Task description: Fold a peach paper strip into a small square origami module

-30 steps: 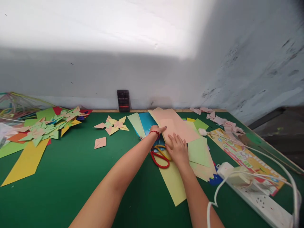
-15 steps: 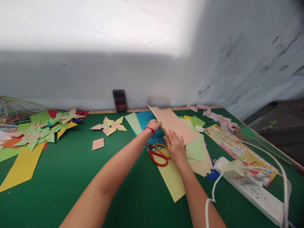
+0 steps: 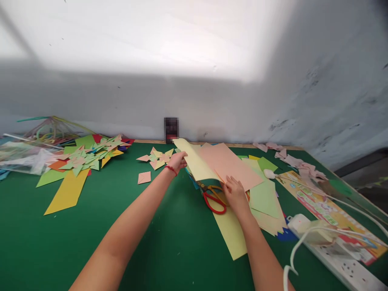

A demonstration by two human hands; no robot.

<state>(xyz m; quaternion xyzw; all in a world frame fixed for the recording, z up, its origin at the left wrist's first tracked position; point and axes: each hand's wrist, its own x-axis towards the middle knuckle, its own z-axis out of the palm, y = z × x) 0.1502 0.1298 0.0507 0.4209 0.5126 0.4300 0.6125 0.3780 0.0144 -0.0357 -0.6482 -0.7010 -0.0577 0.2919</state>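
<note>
My left hand [image 3: 180, 161], with a red cord at the wrist, is closed on the left edge of a pale yellow sheet of paper [image 3: 197, 161]. The sheet is lifted and curves over a pink sheet of paper [image 3: 232, 161]. At the near corner of these sheets, my right hand [image 3: 235, 192] has its fingers bent against the paper and looks closed on the yellow sheet's corner. Just below lie scissors [image 3: 215, 204] with red and yellow handles, partly under the paper. Another yellow sheet [image 3: 232, 238] sticks out beneath them.
Folded paper stars [image 3: 156, 157] and a pink folded piece [image 3: 144, 178] lie left of my hands. More stars and coloured paper [image 3: 68, 192] are farther left. On the right are green sheets [image 3: 263, 196], a printed package [image 3: 321, 202], and a white power strip [image 3: 342, 258] with cables.
My left hand has moved left, peeling the yellow sheet up and over from the pink one. My right hand has curled at the paper's near corner. The view has shifted left.
</note>
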